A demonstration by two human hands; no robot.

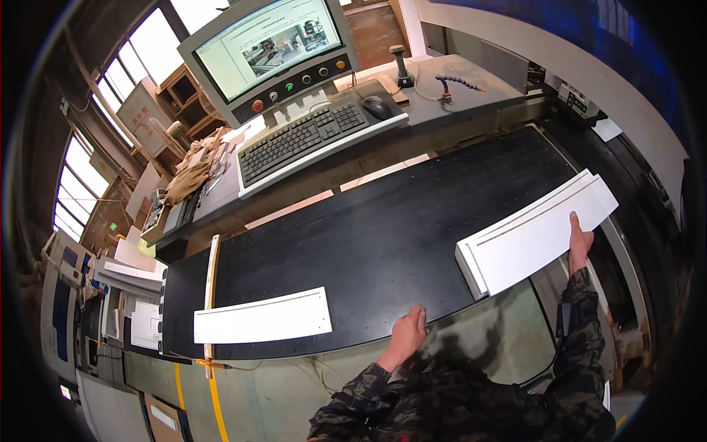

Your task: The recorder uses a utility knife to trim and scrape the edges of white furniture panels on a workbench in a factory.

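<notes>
My right hand [580,241] grips the near edge of a stack of white panels [537,232] at the right end of a long black table [383,221]. Its thumb lies on the top panel, while the other fingers are mostly hidden. The top panel has a thin groove along its far side. My left hand [409,335] is closed in a loose fist at the table's near edge, with nothing visible in it. Farther left, a single white panel [261,317] with a groove and small holes lies flat, apart from both hands.
A wooden strip [212,287] crosses the table's left part, running under the single panel. Beyond the table stand a monitor console [272,51], a keyboard [309,136], a mouse [377,107] and a blue jointed hose [460,81]. A large machine housing [589,51] curves along the right.
</notes>
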